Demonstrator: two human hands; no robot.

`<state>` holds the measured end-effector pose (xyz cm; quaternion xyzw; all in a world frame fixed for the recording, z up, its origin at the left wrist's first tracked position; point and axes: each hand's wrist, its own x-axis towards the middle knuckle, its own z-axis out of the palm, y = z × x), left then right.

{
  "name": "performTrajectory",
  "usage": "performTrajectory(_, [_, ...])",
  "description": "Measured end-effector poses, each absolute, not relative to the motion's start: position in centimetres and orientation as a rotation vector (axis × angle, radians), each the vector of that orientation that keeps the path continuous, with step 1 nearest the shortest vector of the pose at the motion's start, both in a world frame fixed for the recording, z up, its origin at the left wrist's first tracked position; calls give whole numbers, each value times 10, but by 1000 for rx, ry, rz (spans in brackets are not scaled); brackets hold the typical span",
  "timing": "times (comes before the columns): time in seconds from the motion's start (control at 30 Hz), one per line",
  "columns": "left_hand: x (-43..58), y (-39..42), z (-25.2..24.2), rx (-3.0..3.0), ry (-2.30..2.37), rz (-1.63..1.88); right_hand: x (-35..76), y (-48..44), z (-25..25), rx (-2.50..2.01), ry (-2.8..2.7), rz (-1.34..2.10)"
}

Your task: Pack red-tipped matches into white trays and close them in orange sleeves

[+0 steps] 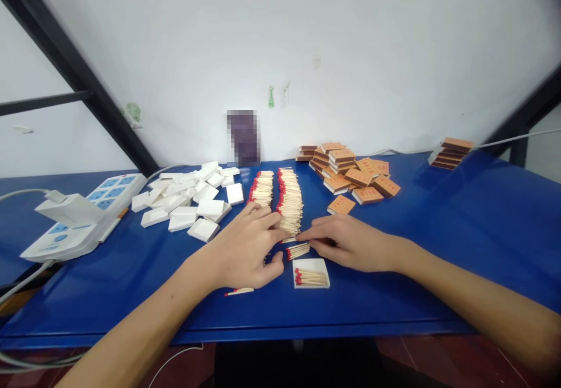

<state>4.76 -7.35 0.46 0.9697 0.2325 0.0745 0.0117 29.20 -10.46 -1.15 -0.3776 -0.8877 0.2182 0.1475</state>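
- Head view: the small match bundle (298,251) lies between my hands, near the front edge of the table (438,248). Its long axis runs left-right, red heads toward my left hand (245,250).
- Left fingers are splayed flat and loose, holding nothing; thumb just beside the heads.
- Right hand (346,242) is nearer: fingers drawn together, tips at the sticks' tail ends. Real pinch or not, cannot tell.
- Open tray (313,263) sits just on my side of the bundle.

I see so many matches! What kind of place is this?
Probably a hand-packing workbench: rows of loose matches, a pile of empty white trays and stacked orange matchboxes on a blue table.
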Motion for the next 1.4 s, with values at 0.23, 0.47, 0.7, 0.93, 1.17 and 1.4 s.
performTrajectory(0.23, [47,-75,6,3013,728,240,296,-102,-8,-1070,-2576,612])
performTrajectory(0.47, [47,-75,6,3001,725,245,297,-101,-12,-1037,-2541,614])
performTrajectory(0.7, [47,-76,7,2952,719,239,294,-102,-14,-1029,-2533,610])
performTrajectory(0.93, [47,-74,4,3012,710,285,293,-103,-16,-1049,-2564,585])
performTrajectory(1.17, [43,-68,3,3135,766,435,294,-102,-19,-1097,-2566,572])
performTrajectory(1.4, [46,-71,4,3098,772,358,294,-103,-18,-1096,-2571,569])
